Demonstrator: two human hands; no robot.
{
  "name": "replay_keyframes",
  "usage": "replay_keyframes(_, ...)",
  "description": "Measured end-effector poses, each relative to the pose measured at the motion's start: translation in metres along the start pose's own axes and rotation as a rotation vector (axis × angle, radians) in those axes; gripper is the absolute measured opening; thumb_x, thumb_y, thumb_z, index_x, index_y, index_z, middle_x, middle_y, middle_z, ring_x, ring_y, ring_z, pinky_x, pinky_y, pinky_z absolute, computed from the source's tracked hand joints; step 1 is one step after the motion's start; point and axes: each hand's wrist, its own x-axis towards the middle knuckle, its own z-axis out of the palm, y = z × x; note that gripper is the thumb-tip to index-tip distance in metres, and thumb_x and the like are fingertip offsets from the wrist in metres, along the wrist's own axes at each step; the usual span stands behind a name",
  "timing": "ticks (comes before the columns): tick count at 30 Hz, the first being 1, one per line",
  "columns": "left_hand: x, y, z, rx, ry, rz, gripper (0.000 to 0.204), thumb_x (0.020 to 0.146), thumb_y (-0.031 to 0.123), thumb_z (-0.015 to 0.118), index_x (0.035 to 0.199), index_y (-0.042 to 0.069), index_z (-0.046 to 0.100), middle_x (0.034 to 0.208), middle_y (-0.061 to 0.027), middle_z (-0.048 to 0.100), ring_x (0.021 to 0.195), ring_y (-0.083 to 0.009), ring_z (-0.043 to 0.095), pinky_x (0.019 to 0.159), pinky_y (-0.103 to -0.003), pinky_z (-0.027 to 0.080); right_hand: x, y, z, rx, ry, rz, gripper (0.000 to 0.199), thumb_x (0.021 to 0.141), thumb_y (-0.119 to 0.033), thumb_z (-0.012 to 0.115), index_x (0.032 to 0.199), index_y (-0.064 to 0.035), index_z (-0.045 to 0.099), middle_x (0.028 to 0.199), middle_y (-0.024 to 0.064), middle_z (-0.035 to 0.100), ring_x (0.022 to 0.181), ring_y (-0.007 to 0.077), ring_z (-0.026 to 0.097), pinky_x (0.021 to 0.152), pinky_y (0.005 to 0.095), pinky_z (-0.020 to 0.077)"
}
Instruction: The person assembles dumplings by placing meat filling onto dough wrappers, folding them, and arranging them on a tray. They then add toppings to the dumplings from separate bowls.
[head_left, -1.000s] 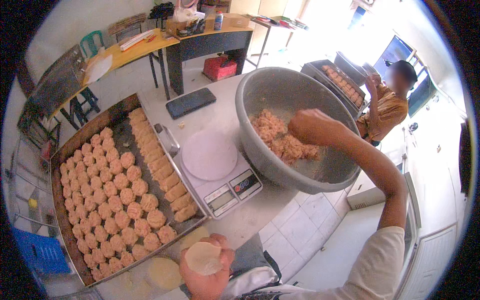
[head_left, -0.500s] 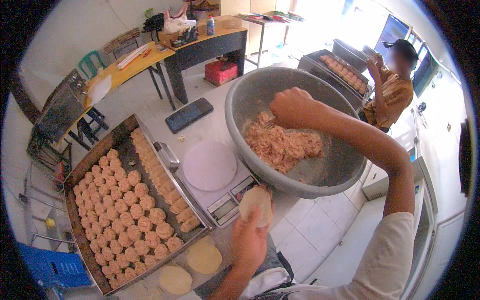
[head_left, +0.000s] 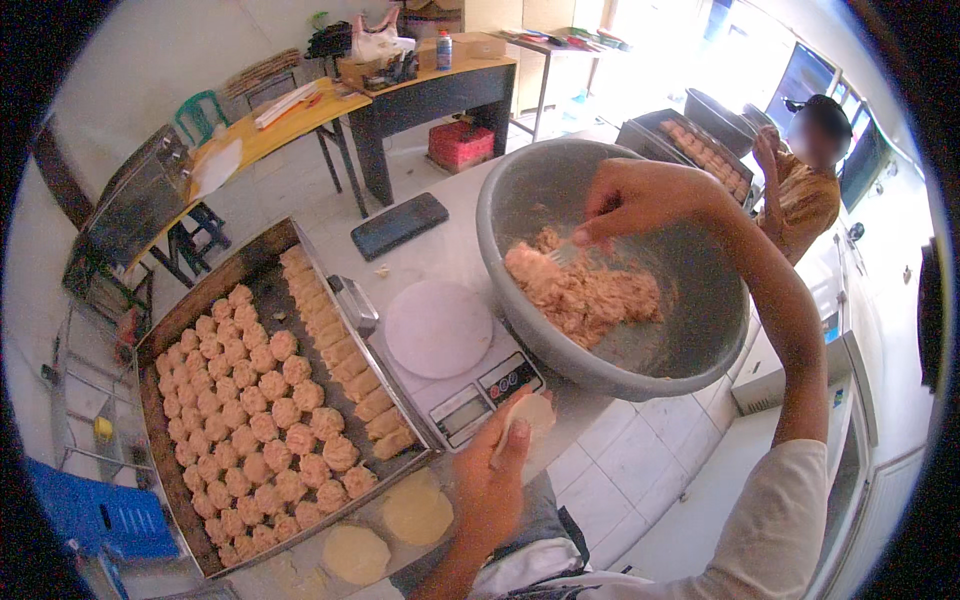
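In my left hand (head_left: 490, 485) rests a thin round dough wrapper (head_left: 530, 418), curled up between thumb and fingers, just off the scale's near edge. My right hand (head_left: 630, 205) reaches over a big grey bowl (head_left: 690, 378) and grips a fork (head_left: 566, 254). A lump of pinkish meat filling sits on the fork's end, above the rest of the filling (head_left: 615, 305) in the bowl. Two loose wrappers (head_left: 417, 514) lie on the table near my left forearm. The fork's handle is mostly hidden by my fingers.
A metal tray (head_left: 425, 452) at left holds many filled dumplings (head_left: 265, 427) and a row of rolls (head_left: 335, 352). Between tray and bowl stand a kitchen scale (head_left: 440, 330) and a phone (head_left: 400, 226). Another person (head_left: 805, 190) works at the far right beside another tray (head_left: 705, 155).
My right hand has lifted and turned, raising filling on the fork. My left hand has tilted the wrapper and cupped it more. The whole view has shifted slightly.
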Motion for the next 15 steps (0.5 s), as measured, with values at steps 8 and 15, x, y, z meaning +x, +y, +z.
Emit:
replay_keyframes(8, -0.003, -0.008, -0.018, -1.088, -0.035, -0.117, 0.052, 0.105, 0.028, 0.046, 0.148, 0.000, 0.042, 0.147, -0.0195, 0.052, 0.134, -0.0316, 0.052, 0.114, -0.045, 0.040, -0.051, -0.067, -0.010, -0.030, 0.272, 0.135, 0.038, 0.094, -0.036, 0.072, 0.070, -0.0057, 0.072, 0.058, -0.0003, 0.063, 0.050, 0.0068, 0.050, 0.047, 0.0295, 0.0382)
replay_keyframes(15, -0.014, 0.026, -0.024, -1.181, 0.013, -0.078, 0.054, 0.109, 0.033, 0.035, 0.151, -0.001, 0.035, 0.155, -0.0191, 0.041, 0.142, -0.0309, 0.043, 0.118, -0.042, 0.036, -0.043, -0.130, 0.045, -0.095, 0.197, -0.074, 0.036, 0.089, -0.027, 0.077, 0.065, -0.0025, 0.064, 0.053, 0.0067, 0.055, 0.044, 0.0211, 0.051, 0.048, 0.0372, 0.0384)
